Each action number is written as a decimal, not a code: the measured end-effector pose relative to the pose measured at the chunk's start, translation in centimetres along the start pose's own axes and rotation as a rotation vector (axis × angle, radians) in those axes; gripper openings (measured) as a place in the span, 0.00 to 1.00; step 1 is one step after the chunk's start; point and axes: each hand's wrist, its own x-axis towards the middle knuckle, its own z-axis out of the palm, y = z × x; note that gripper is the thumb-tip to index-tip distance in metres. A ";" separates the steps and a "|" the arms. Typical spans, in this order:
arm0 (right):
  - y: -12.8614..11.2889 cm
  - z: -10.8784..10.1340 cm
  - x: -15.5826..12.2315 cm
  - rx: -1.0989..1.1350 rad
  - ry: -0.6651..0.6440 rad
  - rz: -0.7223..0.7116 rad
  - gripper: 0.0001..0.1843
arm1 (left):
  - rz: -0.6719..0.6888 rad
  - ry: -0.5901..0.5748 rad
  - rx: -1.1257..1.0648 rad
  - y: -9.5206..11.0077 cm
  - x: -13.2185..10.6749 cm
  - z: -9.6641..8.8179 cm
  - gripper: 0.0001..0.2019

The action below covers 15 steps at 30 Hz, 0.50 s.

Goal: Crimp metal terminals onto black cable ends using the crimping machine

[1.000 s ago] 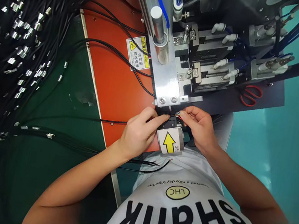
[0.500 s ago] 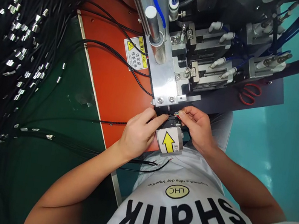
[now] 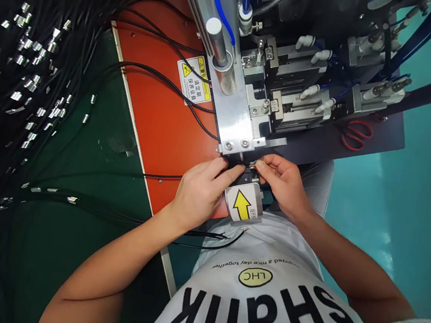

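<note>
Thumb and fingers of the right hand (image 3: 283, 186) are pinched on thin coloured wires (image 3: 253, 164), which lie at six o'clock of the metal machine (image 3: 238, 124). The left hand (image 3: 199, 192) is just toward eight o'clock of the wires; a black cable (image 3: 161, 177) meets it from nine o'clock, but I cannot tell whether its fingers grip. Red scissors (image 3: 355, 135) lie toward two o'clock.

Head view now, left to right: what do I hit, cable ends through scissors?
Cluster of metal cable ends → left hand → yellow arrow → right hand → red-handled scissors.
</note>
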 end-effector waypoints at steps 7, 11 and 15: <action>-0.7 0.2 0.0 -0.289 0.144 -0.298 0.07 | 0.003 0.013 -0.008 0.1 0.0 -0.1 0.17; -0.6 0.2 0.2 -0.266 0.110 -0.240 0.08 | 0.008 0.012 -0.019 0.2 0.0 -0.1 0.16; -0.6 -0.1 0.4 -0.235 0.084 -0.199 0.10 | 0.000 0.002 -0.025 0.1 0.0 -0.1 0.17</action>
